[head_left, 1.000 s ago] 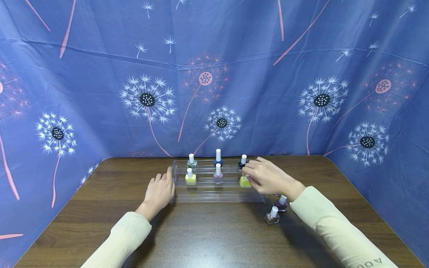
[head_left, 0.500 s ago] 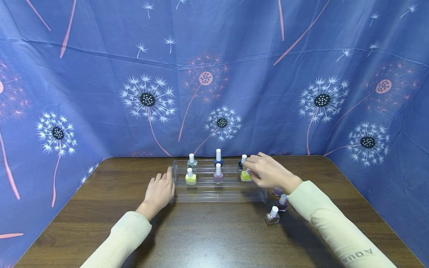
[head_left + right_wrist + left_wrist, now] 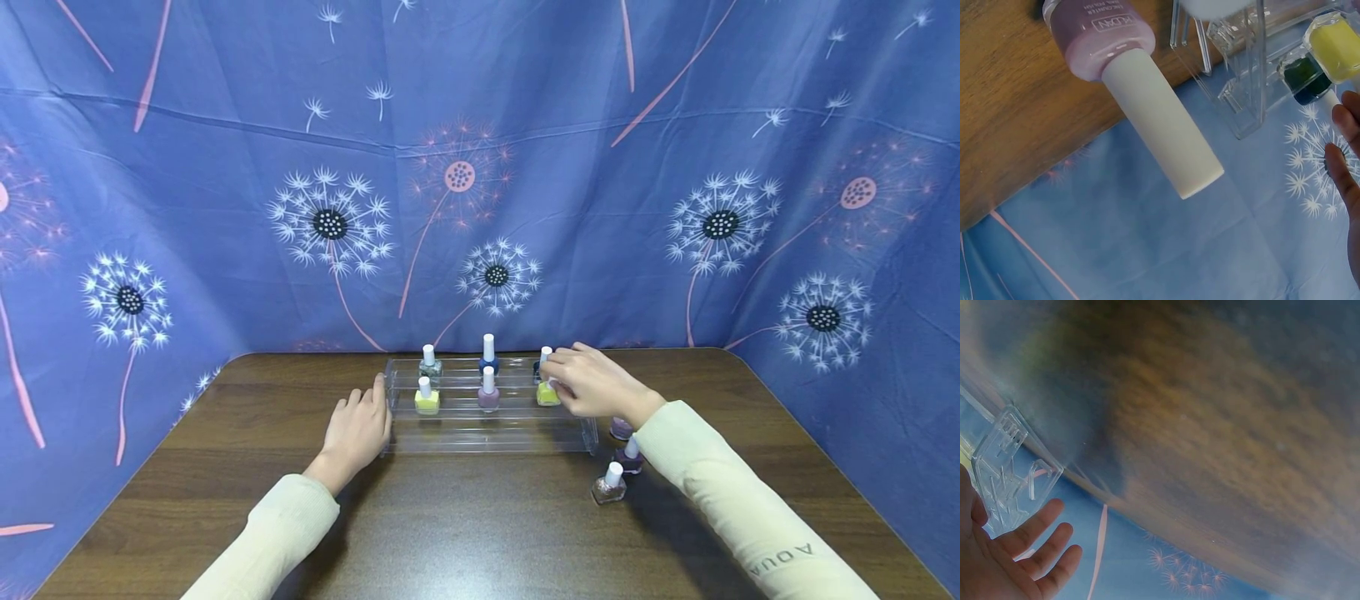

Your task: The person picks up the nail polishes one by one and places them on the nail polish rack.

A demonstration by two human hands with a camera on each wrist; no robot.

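A clear acrylic tiered rack (image 3: 480,442) stands near the back of the table. My right hand (image 3: 600,382) pinches the white cap of a yellow nail polish bottle (image 3: 548,394) at the right end of its middle tier. Behind that bottle is a dark nail polish bottle (image 3: 1304,80), partly covered by my fingers in the head view. On the same tier stand a mauve bottle (image 3: 488,398) and another yellow bottle (image 3: 427,402). A blue bottle (image 3: 489,364) and a grey-green one (image 3: 430,367) occupy the top tier. My left hand (image 3: 356,433) touches the rack's left end, fingers extended.
Right of the rack, a brown glittery bottle (image 3: 608,488), a dark purple bottle (image 3: 628,458) and a mauve bottle (image 3: 621,428) stand on the wooden table (image 3: 465,533). My right sleeve (image 3: 720,475) passes close by them. A blue patterned cloth (image 3: 570,208) hangs behind.
My right hand has moved the yellow bottle slightly back on the rack, then a little left. The left hand stays at the rack's left end.
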